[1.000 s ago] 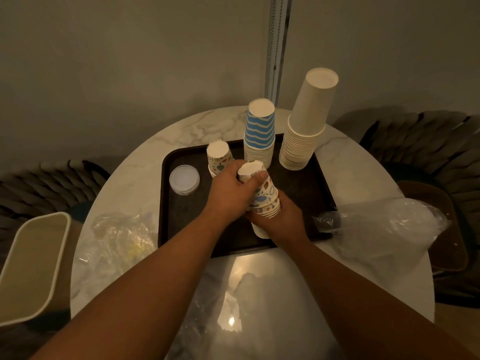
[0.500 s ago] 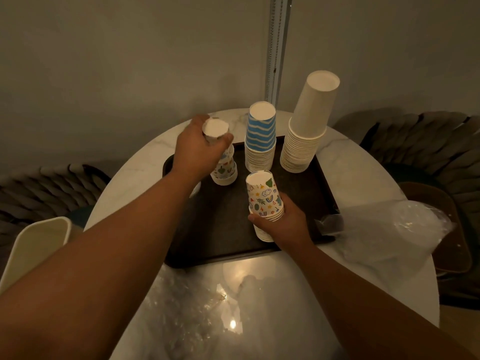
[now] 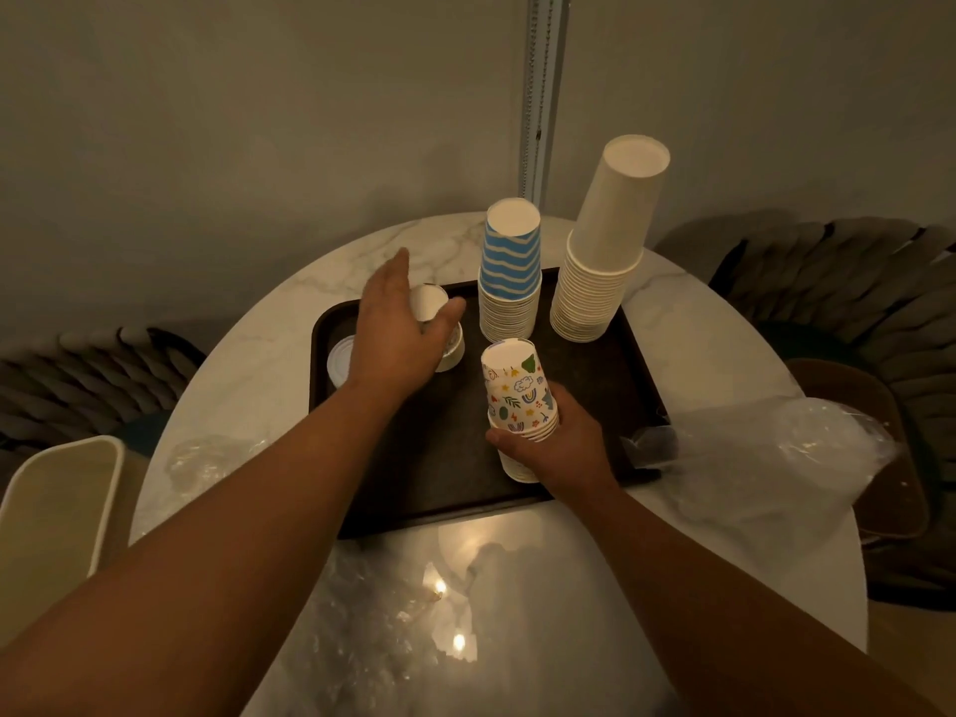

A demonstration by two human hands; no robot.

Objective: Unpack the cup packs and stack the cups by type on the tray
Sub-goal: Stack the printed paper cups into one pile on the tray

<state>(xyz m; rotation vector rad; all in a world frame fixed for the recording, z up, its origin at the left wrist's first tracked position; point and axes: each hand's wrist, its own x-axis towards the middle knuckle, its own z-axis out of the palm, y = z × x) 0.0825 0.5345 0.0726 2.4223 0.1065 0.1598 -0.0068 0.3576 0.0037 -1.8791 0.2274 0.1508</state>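
Observation:
A dark tray lies on the round marble table. On it stand, upside down, a blue striped cup stack, a taller plain white cup stack and a short patterned cup stack at the back left. My left hand hovers over that short stack with its fingers stretched out and the thumb beside the top cup. My right hand grips the lower part of a second patterned cup stack, which stands near the tray's front middle.
A round white lid lies on the tray's left side, partly behind my left hand. Crumpled clear plastic wrap lies at the right, left and front of the table. A cream bin stands at the left; woven chairs flank the table.
My left hand lifted one patterned cup off the stack in my right hand, carried it to the short stack at the back left, and has now spread its fingers over it.

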